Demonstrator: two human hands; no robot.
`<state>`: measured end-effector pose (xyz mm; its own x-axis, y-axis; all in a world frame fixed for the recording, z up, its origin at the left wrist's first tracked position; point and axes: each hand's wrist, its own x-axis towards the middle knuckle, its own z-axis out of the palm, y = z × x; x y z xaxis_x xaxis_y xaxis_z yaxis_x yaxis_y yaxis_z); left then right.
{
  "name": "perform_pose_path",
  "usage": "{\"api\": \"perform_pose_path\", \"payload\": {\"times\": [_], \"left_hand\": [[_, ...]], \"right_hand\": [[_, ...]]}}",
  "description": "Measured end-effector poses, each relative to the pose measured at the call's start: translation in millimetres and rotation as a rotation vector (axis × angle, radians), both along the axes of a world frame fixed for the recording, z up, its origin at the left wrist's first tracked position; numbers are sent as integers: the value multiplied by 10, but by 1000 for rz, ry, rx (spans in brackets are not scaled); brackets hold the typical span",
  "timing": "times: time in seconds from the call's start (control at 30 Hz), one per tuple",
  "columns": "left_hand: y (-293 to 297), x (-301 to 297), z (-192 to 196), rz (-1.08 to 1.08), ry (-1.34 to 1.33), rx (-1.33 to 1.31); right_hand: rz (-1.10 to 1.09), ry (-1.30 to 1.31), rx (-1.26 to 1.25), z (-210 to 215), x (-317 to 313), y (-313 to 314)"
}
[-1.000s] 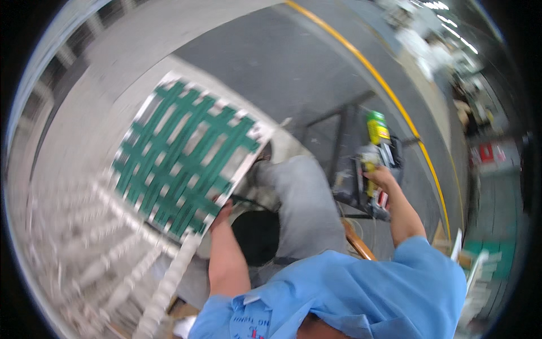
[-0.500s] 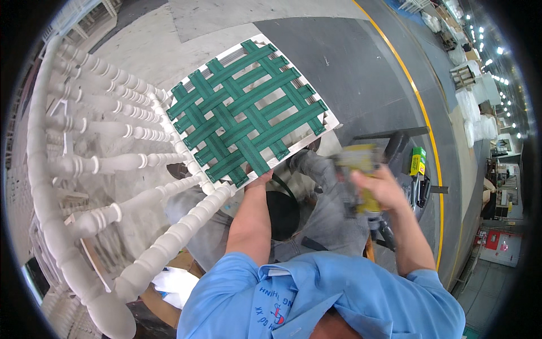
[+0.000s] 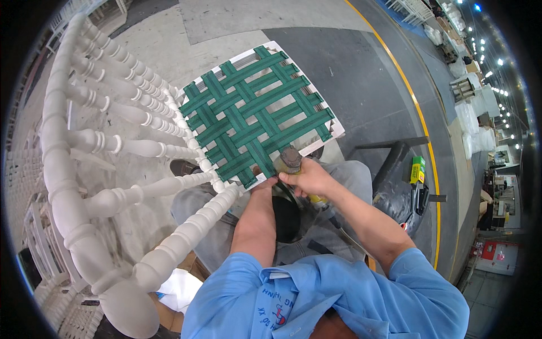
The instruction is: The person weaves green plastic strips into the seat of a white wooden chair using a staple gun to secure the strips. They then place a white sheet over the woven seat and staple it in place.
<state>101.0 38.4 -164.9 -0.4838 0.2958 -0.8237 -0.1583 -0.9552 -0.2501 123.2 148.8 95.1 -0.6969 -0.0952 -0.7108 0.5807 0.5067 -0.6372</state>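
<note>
A white chair seat frame (image 3: 339, 129) carries a woven lattice of green webbing (image 3: 248, 113). My left hand (image 3: 269, 183) is at the frame's near edge, closed on the webbing strap (image 3: 287, 192); its fingers are mostly hidden under the edge. That strap runs down to a dark round roll (image 3: 286, 219) between my legs. My right hand (image 3: 311, 179) is wrapped round a yellow and grey staple gun (image 3: 291, 160), its grey head up against the near edge of the seat, just right of my left hand. Where its tip meets the frame is hidden.
White turned spindles and rails of the chair back (image 3: 73, 186) rise on the left. At right, a green and yellow box (image 3: 417, 169) lies by a dark low seat or stand (image 3: 389, 164). A yellow floor line (image 3: 415, 101) runs beyond. White paper (image 3: 179, 288) lies at lower left.
My right hand has brought the staple gun leftward from beside the seat to its near edge. My left hand stays at the frame edge. The chair has shifted slightly right in view.
</note>
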Motion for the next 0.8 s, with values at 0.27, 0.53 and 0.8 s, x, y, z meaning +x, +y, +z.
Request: {"api": "perform_pose_path", "payload": {"times": [0.27, 0.53, 0.8], "left_hand": [[-39, -8, -19, 2, 15, -1], [20, 10, -13, -21, 46, 1], [-55, 176, 148, -325, 117, -51]], "right_hand": [[7, 10, -47, -38, 47, -88], [63, -29, -39, -84, 62, -151], [-91, 80, -151, 117, 185, 95]]}}
